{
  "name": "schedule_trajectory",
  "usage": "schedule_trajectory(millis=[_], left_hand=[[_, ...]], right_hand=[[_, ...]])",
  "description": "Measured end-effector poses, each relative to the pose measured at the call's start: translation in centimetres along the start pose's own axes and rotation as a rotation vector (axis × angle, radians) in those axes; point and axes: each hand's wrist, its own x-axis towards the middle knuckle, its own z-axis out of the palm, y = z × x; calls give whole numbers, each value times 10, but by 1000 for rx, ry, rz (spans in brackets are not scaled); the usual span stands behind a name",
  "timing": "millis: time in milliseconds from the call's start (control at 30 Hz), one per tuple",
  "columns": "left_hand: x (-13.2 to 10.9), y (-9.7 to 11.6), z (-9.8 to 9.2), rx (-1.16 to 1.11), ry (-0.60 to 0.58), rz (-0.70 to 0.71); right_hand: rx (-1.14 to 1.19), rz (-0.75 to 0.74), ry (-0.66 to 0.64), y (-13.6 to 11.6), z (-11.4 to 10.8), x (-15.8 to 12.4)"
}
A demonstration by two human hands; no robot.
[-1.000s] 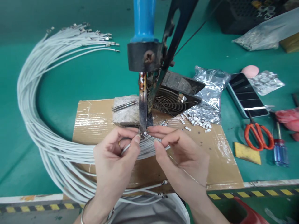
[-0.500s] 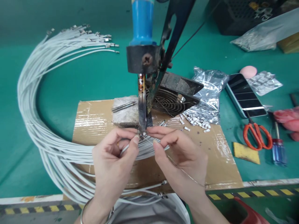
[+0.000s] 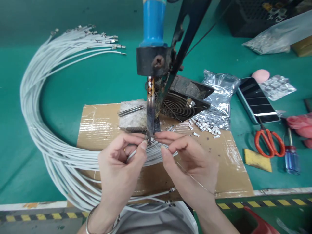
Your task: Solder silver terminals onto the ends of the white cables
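Note:
My left hand (image 3: 122,169) pinches the end of a white cable (image 3: 132,155) just under the tip of a soldering iron (image 3: 150,112). Between the thumb and fingers of my right hand (image 3: 192,165) is a thin solder wire (image 3: 198,183), its end reaching the iron's tip. The iron has a blue handle (image 3: 153,24) and is clamped upright in a black stand arm (image 3: 188,35). Beneath my hands runs a bundle of white cables (image 3: 85,159), which curves round to the left. The small part at the tip is mostly hidden by my fingertips.
Cardboard (image 3: 226,175) covers the green table. Behind the iron are a grey block (image 3: 131,122) and a fan (image 3: 180,104). Small metal pieces (image 3: 207,126) lie beside a plastic bag (image 3: 219,94). Rightward are a phone (image 3: 258,100), orange-handled scissors (image 3: 269,143), a screwdriver (image 3: 292,159) and a yellow sponge (image 3: 257,160).
The whole view has shifted slightly, so things appear a little further right. Both hands keep their hold at the iron's tip.

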Motion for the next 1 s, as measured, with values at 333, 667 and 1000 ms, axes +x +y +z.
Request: schedule_trajectory(millis=[333,667,1000], left_hand=[[0,-2,-1,5,-8,-14],[-1,-1,-3,-12,-13,-25],[0,-4,-3,-26,-19,3]], right_hand=[[-3,-21,12,2,1,1],[-8,-24,18,2,3,1],[-13,-59,16,5,3,1]])
